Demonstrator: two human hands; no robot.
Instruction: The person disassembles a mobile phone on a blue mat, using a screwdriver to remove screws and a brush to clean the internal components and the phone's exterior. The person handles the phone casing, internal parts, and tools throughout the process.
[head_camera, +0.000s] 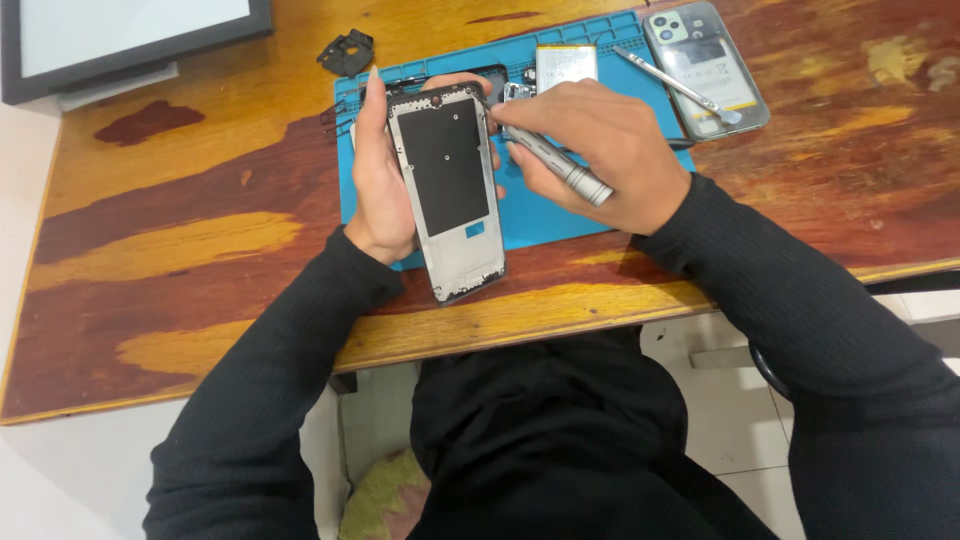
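Opened phone chassis (452, 190), thin, light, we judge fragile.
Our left hand (380, 180) clasps its long edges, the safest hold; our right hand (600, 150) grips a metal screwdriver (560, 165).

Clear phone case (712, 66), black-framed screen (120, 35)

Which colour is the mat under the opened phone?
The mat is blue, lying on the wooden table; the head view shows it best.

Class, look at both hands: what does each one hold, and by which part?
The left hand grips the opened phone frame by its long side edges. The right hand holds a silver screwdriver by its shaft, tip at the frame's top corner.
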